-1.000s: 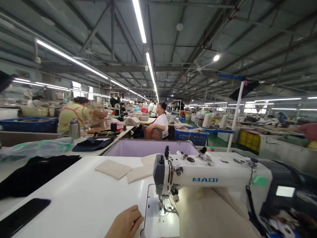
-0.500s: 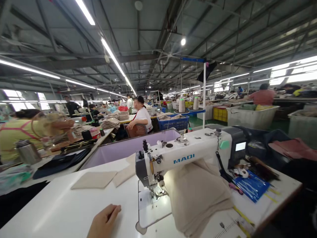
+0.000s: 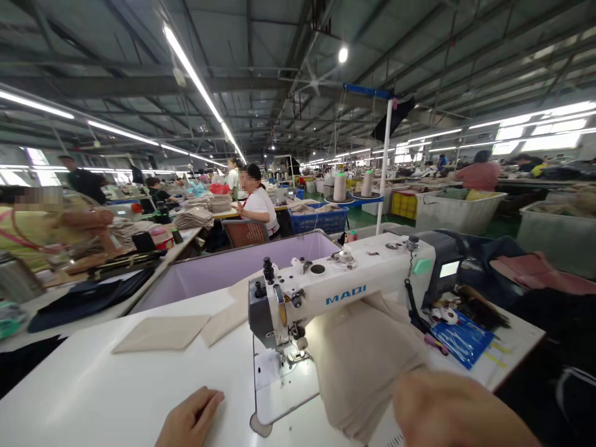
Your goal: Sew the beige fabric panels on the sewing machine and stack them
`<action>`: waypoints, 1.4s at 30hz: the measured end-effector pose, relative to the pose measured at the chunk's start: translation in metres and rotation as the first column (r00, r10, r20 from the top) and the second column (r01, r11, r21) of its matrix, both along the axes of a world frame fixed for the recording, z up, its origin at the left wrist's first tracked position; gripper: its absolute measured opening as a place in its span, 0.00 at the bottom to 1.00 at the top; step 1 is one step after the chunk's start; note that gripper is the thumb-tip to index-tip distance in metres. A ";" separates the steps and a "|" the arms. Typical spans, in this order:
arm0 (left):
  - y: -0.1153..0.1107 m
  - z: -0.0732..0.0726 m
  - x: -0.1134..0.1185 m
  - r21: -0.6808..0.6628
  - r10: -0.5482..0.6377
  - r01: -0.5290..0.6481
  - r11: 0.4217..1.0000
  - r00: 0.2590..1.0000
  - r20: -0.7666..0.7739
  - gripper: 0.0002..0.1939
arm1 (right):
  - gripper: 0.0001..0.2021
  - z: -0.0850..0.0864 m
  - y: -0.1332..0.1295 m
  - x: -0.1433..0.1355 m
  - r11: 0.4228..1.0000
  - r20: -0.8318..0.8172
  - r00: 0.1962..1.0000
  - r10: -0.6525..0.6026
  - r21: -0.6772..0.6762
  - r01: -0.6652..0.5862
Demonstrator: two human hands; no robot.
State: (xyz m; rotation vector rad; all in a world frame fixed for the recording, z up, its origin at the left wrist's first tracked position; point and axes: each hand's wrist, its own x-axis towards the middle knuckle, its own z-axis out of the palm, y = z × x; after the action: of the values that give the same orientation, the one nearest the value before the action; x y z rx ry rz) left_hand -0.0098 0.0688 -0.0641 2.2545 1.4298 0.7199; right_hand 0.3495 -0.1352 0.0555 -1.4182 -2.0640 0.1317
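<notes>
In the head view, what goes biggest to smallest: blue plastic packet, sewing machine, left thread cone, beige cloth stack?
Sewing machine
Beige cloth stack
Blue plastic packet
Left thread cone, which stands farther away

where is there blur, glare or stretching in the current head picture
Head view: the right hand is smeared by blur, the left hand clearer; head view: a pale glare streak lies on the white table, and light glows beneath the sewing machine; head view: edges look stretched.
</notes>
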 end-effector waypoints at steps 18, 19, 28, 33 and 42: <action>-0.009 0.010 0.006 -0.040 -0.118 0.117 0.992 0.992 -0.043 0.20 | 0.13 -0.050 0.083 -0.027 0.867 0.556 0.798 -0.233 -0.254 0.429; -0.009 0.010 0.005 -0.046 -0.122 0.120 0.992 0.991 -0.049 0.20 | 0.12 -0.051 0.083 -0.025 0.868 0.548 0.804 -0.230 -0.257 0.424; -0.012 0.013 0.007 -0.006 -0.146 0.146 0.989 0.988 -0.058 0.18 | 0.10 -0.047 0.081 -0.009 0.880 0.408 0.868 -0.282 -0.250 0.403; -0.013 0.017 0.009 -0.017 -0.153 0.152 0.988 0.986 -0.070 0.20 | 0.10 -0.062 0.082 -0.021 0.868 0.455 0.832 -0.317 -0.214 0.447; -0.015 0.015 0.009 -0.040 -0.154 0.152 0.988 0.987 -0.052 0.18 | 0.10 -0.047 0.085 -0.009 0.898 0.241 0.928 -0.282 -0.274 0.344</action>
State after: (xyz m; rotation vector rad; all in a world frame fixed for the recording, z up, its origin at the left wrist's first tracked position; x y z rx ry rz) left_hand -0.0011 0.0541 -0.0491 2.3427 1.2655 0.5828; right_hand 0.3401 -0.0505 0.0082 -2.0164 -1.9947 0.1971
